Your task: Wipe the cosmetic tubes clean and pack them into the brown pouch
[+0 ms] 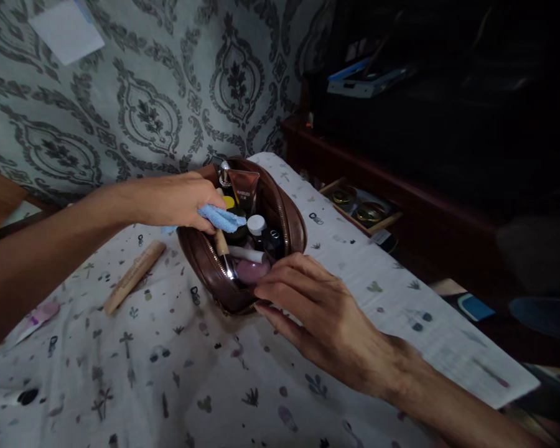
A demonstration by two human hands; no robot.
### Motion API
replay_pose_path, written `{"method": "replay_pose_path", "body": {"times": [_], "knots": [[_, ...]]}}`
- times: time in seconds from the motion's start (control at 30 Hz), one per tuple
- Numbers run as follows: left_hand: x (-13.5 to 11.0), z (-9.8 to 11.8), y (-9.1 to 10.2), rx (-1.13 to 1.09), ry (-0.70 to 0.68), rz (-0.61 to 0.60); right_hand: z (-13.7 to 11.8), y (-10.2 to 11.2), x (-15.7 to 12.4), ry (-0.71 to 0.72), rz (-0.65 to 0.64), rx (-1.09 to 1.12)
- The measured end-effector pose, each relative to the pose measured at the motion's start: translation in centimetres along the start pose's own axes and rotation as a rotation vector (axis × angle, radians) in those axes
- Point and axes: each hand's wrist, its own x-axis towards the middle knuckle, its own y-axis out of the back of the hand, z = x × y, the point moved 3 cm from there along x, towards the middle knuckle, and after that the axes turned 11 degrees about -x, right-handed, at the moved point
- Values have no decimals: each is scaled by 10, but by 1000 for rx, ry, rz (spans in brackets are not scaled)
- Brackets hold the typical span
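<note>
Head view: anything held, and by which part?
Left hand holds the blue cloth just behind its protruding end. Right hand is at the brown bag; grip there unclear.

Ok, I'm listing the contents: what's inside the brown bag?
Visible inside: a brown tube, a white-capped container, a white stick, a pink item. The left hand and blue cloth block some; anything underneath is hidden.

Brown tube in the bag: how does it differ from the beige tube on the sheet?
The brown tube stands in the bag; the beige tube lies on the sheet. The brown tube is dark and flares at its top; the beige tube is pale and slim. Both seem to carry lettering.
</note>
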Motion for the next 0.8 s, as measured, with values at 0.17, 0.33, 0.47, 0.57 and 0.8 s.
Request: {"method": "replay_pose_path", "body": {"times": [0.17, 0.33, 0.47, 0.57, 0.8], "knots": [[0, 9, -4, 23, -73, -200, 0, -1, 0, -1, 25, 21], [2, 6, -3, 5, -78, -225, 0, -1, -3, -14, 30, 24], [1, 7, -2, -19, -71, -210, 1, -2, -4, -3, 53, 18], [0, 11, 0, -39, -69, -205, 2, -2, -3, -15, 80, 9], [0, 13, 2, -17, -62, -151, 3, -1, -2, -44, 113, -21]]}}
